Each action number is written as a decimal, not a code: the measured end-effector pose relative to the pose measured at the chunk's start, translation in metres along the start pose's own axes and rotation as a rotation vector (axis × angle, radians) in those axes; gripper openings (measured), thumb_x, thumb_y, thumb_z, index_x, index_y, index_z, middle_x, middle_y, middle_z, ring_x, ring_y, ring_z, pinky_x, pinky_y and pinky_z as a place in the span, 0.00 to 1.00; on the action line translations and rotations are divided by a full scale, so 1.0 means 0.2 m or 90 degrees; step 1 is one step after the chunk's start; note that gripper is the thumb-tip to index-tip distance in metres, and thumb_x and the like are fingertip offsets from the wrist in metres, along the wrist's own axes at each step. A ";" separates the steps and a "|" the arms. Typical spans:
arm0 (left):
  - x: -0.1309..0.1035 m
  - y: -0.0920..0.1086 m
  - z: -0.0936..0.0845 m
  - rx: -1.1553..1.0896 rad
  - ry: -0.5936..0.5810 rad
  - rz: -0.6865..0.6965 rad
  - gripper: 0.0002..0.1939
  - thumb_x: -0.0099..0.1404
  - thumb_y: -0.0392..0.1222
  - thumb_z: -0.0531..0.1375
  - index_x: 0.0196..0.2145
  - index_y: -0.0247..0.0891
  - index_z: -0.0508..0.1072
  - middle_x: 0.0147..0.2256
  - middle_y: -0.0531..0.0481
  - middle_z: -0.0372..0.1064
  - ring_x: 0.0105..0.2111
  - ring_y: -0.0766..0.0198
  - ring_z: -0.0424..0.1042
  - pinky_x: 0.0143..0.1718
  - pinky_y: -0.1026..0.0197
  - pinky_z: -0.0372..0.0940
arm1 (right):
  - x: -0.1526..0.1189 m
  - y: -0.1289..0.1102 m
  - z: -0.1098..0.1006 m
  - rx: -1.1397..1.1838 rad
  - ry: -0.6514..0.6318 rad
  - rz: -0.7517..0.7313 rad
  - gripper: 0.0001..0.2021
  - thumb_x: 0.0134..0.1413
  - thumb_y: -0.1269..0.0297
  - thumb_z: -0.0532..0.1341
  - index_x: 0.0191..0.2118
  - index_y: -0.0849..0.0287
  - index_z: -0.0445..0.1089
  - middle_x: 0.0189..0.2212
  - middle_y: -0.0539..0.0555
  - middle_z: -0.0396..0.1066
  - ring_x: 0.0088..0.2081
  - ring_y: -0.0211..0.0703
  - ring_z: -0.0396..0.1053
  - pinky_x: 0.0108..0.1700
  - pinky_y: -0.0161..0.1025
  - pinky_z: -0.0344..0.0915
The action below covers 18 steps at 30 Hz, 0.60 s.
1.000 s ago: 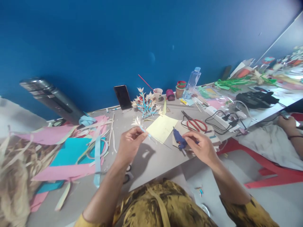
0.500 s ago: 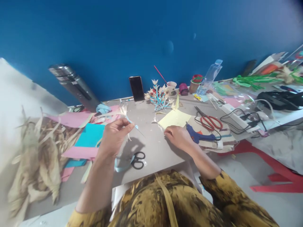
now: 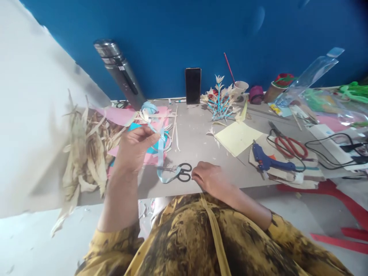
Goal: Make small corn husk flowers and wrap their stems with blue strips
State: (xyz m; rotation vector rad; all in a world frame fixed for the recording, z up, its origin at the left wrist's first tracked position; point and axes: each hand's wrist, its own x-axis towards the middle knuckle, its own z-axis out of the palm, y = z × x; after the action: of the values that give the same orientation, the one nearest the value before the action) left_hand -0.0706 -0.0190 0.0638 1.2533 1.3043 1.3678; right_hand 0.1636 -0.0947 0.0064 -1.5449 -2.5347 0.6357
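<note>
My left hand (image 3: 135, 147) pinches a small pale husk flower (image 3: 143, 115) by its blue-wrapped stem. A light blue ribbon (image 3: 160, 161) hangs beside the fingertips and curves along the table toward black-handled scissors (image 3: 185, 172). These scissors lie near the front edge, blades pointing left, partly behind the ribbon. Just right of their handles is my right hand (image 3: 209, 177), slightly blurred, fingers curled together with nothing visible in them. Further back stands a bunch of similar husk flowers (image 3: 220, 101) on blue stems. A pale yellow paper sheet (image 3: 238, 136) lies in front of it.
A blue glue gun (image 3: 271, 160) and red-handled scissors (image 3: 290, 147) lie at the right, near a power strip (image 3: 330, 142) with cables. Dried husks (image 3: 86, 149) heap at the left. A phone (image 3: 193, 86), flask (image 3: 120, 73) and paper cup (image 3: 240, 88) stand along the wall.
My right hand has moved from the yellow sheet toward the front edge, beside the black scissors. My left hand still holds the flower, now over the coloured papers. The view has shifted left.
</note>
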 end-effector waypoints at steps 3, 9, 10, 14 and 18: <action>-0.01 -0.02 0.01 -0.023 -0.032 -0.010 0.10 0.49 0.40 0.72 0.26 0.36 0.76 0.26 0.54 0.71 0.26 0.68 0.68 0.34 0.62 0.65 | -0.01 0.01 0.02 -0.028 0.007 0.020 0.07 0.66 0.68 0.58 0.38 0.58 0.73 0.38 0.58 0.73 0.40 0.46 0.71 0.35 0.36 0.61; -0.06 -0.08 0.09 -0.080 -0.120 -0.073 0.10 0.51 0.42 0.72 0.25 0.37 0.76 0.25 0.53 0.70 0.26 0.68 0.67 0.33 0.63 0.62 | 0.00 0.07 -0.04 0.371 0.167 0.080 0.07 0.65 0.65 0.57 0.34 0.58 0.67 0.30 0.51 0.69 0.31 0.39 0.65 0.33 0.35 0.60; -0.07 -0.08 0.12 -0.106 -0.147 -0.094 0.11 0.51 0.42 0.73 0.25 0.36 0.76 0.25 0.53 0.69 0.26 0.68 0.66 0.32 0.63 0.62 | 0.01 0.06 -0.06 0.508 0.186 0.089 0.09 0.64 0.60 0.58 0.33 0.58 0.67 0.27 0.49 0.66 0.28 0.37 0.62 0.31 0.35 0.58; -0.11 -0.08 0.21 -0.232 -0.267 -0.157 0.14 0.48 0.46 0.75 0.26 0.36 0.77 0.27 0.51 0.69 0.28 0.66 0.67 0.33 0.62 0.63 | 0.07 0.03 -0.13 0.954 0.127 0.083 0.19 0.53 0.48 0.68 0.29 0.59 0.65 0.22 0.45 0.57 0.23 0.32 0.51 0.24 0.32 0.47; -0.13 -0.05 0.28 -0.262 -0.304 -0.188 0.14 0.47 0.44 0.76 0.25 0.35 0.78 0.27 0.52 0.69 0.28 0.67 0.66 0.34 0.63 0.63 | 0.10 -0.01 -0.18 1.131 0.040 0.070 0.21 0.44 0.51 0.74 0.27 0.60 0.65 0.24 0.46 0.57 0.23 0.30 0.49 0.23 0.30 0.41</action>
State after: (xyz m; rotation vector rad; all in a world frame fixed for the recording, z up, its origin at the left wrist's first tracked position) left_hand -0.0126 -0.0361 0.0480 0.9759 0.7863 0.9807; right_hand 0.1634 -0.0669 0.0365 -0.8052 -0.8349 1.9045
